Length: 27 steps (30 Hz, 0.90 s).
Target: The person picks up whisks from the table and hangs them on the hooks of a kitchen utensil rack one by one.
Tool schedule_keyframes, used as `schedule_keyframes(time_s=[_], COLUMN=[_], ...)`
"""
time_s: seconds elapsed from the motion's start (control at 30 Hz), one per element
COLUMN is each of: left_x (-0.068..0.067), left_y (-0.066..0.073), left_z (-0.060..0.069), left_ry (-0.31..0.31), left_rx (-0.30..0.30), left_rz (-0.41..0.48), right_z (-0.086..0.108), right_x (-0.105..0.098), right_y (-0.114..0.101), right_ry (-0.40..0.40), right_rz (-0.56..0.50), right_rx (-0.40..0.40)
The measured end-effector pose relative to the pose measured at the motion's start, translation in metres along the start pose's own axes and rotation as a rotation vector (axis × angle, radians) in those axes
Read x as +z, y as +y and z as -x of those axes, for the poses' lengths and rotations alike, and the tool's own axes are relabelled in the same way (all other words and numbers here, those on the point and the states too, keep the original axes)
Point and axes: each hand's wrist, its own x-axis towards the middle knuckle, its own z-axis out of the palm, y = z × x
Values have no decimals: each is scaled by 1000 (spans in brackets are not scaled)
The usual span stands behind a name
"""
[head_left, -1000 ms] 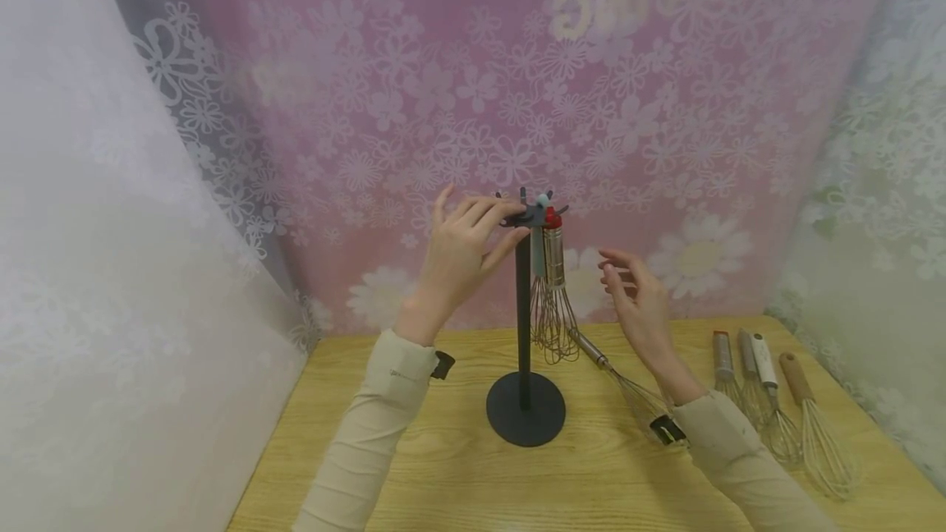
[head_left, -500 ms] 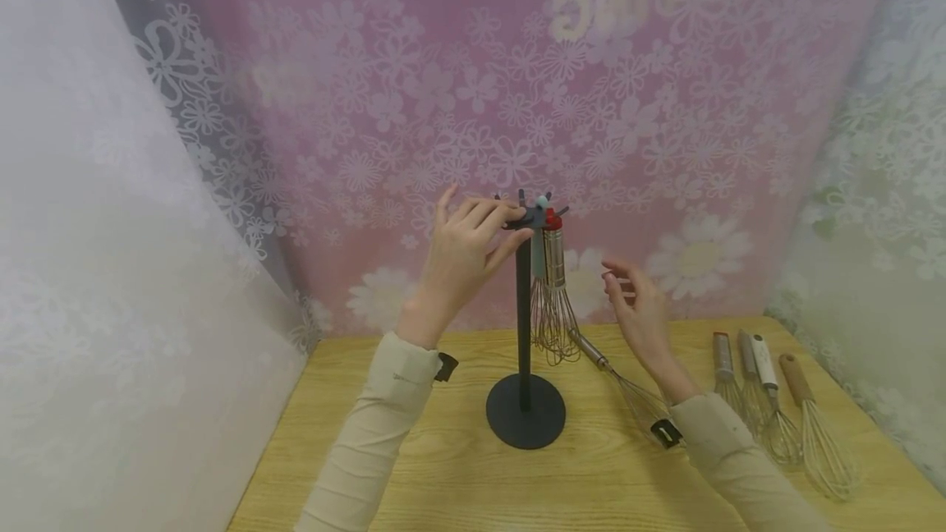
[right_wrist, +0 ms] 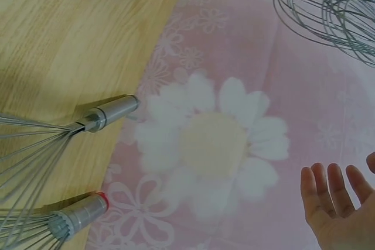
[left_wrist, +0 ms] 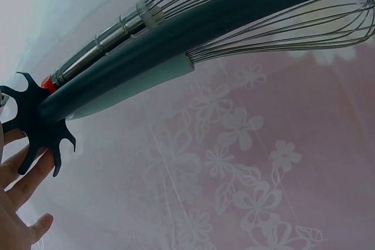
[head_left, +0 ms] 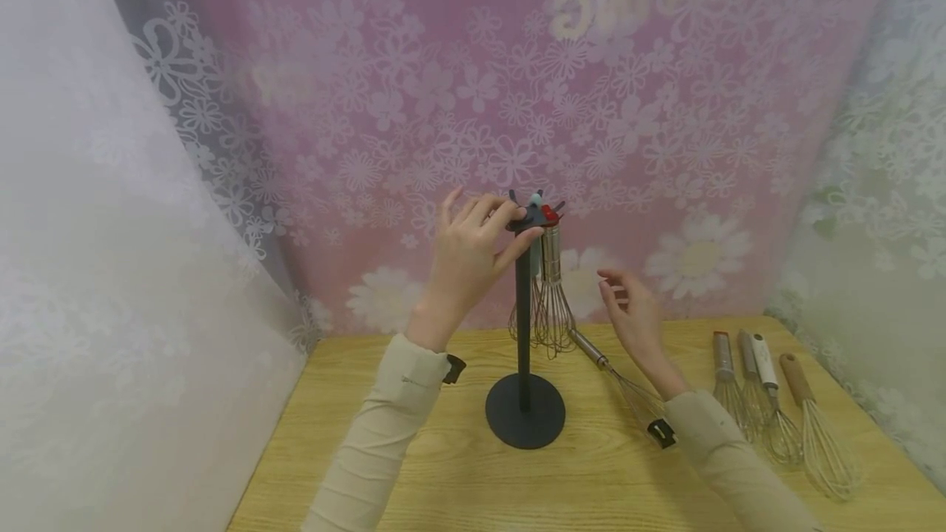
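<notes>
At the top of a black stand (head_left: pixel 524 310), my left hand (head_left: pixel 469 257) grips the hooked ring (head_left: pixel 528 218) between its fingers and thumb. Two whisks hang from that ring: one with a steel handle and red end (head_left: pixel 551 257), the other with a mint-green handle (left_wrist: pixel 137 91). Their wire loops hang behind and right of the pole. My right hand (head_left: pixel 637 318) is held in the air to the right, fingers loosely bent around nothing. Below it, a steel-handled whisk (head_left: pixel 589 348) lies on the table; the right forearm partly covers its wires.
Several more whisks lie at the table's right side, including one with a red-ended handle (head_left: pixel 723 354), one with a white handle (head_left: pixel 764 361) and one with a brown handle (head_left: pixel 796 376). The stand's round base (head_left: pixel 525 429) rests on the wooden table (head_left: pixel 414 466). Flowered cloth (head_left: pixel 414 105) hangs behind.
The hooked ring has turned, carrying the hanging whisks slightly left around the pole. My left hand has shifted a little right with it. The right hand has sunk slightly.
</notes>
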Motion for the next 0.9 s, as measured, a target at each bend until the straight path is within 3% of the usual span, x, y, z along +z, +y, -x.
schedule_keyframes(time_s=[0.67, 0.9], left_x=[-1, 0], left_y=[3, 3], left_z=[0, 0], left_ry=[-19, -19], left_rx=[-16, -18], left_rz=[12, 7], right_z=[13, 21], right_x=[21, 31], right_y=[36, 48], right_ry=[-123, -200], right_rz=[98, 129], right_rx=[-4, 50])
